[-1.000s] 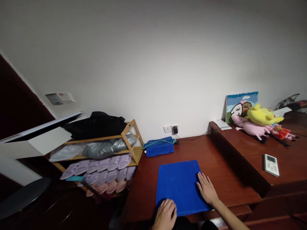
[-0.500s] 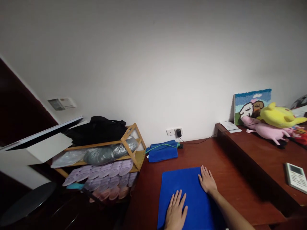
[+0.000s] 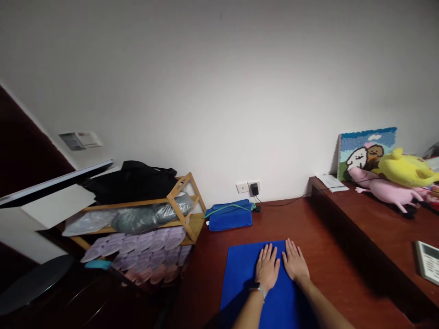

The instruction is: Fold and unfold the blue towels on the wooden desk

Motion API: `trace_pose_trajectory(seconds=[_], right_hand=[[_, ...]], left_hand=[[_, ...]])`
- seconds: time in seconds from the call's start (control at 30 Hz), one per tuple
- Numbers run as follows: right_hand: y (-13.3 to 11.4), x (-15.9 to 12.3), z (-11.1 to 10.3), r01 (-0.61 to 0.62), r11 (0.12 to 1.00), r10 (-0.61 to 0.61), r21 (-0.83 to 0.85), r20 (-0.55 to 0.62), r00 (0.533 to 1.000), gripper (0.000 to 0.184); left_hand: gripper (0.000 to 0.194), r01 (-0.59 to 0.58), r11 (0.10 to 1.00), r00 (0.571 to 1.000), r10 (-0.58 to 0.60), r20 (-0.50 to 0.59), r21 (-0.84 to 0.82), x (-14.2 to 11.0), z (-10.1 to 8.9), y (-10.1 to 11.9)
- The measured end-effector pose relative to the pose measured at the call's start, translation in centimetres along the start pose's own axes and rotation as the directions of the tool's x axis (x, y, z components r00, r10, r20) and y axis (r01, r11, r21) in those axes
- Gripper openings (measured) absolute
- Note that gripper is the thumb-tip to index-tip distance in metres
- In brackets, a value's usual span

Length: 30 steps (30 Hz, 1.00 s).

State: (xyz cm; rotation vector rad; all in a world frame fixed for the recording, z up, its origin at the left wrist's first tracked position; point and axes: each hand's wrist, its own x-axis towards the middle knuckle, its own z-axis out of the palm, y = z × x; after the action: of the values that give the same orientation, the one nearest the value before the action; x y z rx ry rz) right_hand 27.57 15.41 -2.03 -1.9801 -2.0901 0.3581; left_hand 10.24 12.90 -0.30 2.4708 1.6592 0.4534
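Observation:
A flat blue towel (image 3: 240,278) lies on the low red-brown wooden table (image 3: 322,256) in front of me. My left hand (image 3: 268,271) rests palm down on it with fingers stretched out, a band on the wrist. Right beside it, my right hand (image 3: 294,263) also lies flat and open on the towel's far right part. Neither hand holds anything.
A folded blue cloth with a green cord (image 3: 229,214) sits by the wall socket (image 3: 248,187). A wooden rack (image 3: 185,205) with slippers and bags stands left. A raised wooden ledge (image 3: 373,228) on the right carries plush toys (image 3: 394,180), a picture and a white remote (image 3: 428,261).
My left hand slid forward and right across the towel, from its near edge to beside my right hand. The right hand stayed near the towel's far right edge. The view shifted slightly.

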Motion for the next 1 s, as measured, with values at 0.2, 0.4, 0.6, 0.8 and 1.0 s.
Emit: trace_pose_trajectory(seconds=[0.2, 0.4, 0.6, 0.8, 1.0], right_hand=[[0.1, 0.0, 0.1, -0.002, 1.000, 0.003, -0.017, 0.004, 1.000, 0.072], [-0.3, -0.2, -0.4, -0.020, 0.999, 0.021, -0.043, 0.025, 0.999, 0.075], [0.0, -0.1, -0.1, -0.015, 0.999, 0.016, -0.041, 0.012, 1.000, 0.075], [-0.1, 0.0, -0.1, -0.023, 0.999, 0.024, -0.049, 0.018, 1.000, 0.075], [-0.5, -0.2, -0.7, -0.027, 0.999, 0.027, -0.026, 0.024, 0.999, 0.074]], left_hand=[[0.062, 0.073, 0.997, 0.997, -0.073, 0.019, 0.009, 0.2, 0.6, -2.8], [0.066, 0.298, 0.945, 0.954, -0.298, -0.026, 0.135, -2.1, -3.1, -10.7], [0.071, 0.358, 0.915, 0.932, -0.361, -0.015, 0.188, -3.1, -4.7, -15.0], [0.075, 0.347, 0.921, 0.934, -0.357, 0.026, 0.178, -2.8, -4.6, -15.4], [0.073, 0.329, 0.926, 0.937, -0.345, 0.063, 0.185, -2.7, -5.2, -15.9]])
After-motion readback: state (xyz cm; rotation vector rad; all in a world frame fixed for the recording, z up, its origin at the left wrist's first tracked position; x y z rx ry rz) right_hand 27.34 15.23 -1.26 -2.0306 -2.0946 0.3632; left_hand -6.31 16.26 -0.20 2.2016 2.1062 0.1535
